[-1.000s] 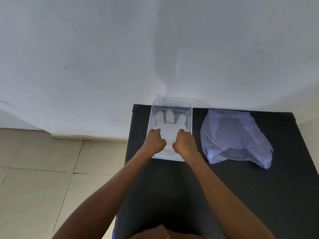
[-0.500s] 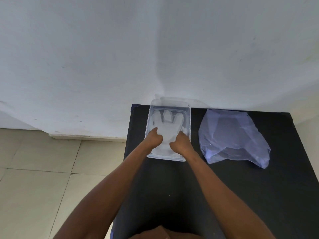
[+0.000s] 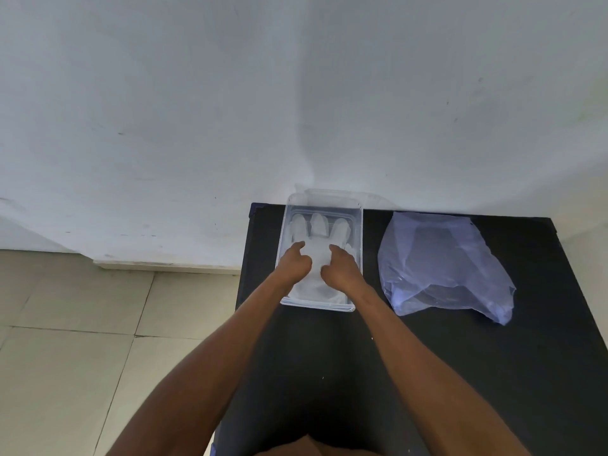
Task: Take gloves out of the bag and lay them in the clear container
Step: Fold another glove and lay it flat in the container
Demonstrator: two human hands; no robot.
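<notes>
A clear rectangular container stands at the far left of the black table. A white glove lies flat inside it, fingers pointing away from me. My left hand and my right hand are both inside the container, side by side on the glove's palm. Their fingers are curled and pinch the glove, and they hide its middle. A translucent bluish plastic bag lies crumpled on the table to the right of the container. What is inside the bag cannot be made out.
The table's far edge meets a white wall. A clear lid leans behind the container. Beige floor tiles lie beyond the table's left edge, which runs close to the container.
Both hands have slid from the container's near end further in along the glove, and now sit closer together on its palm. The bag has not moved.
</notes>
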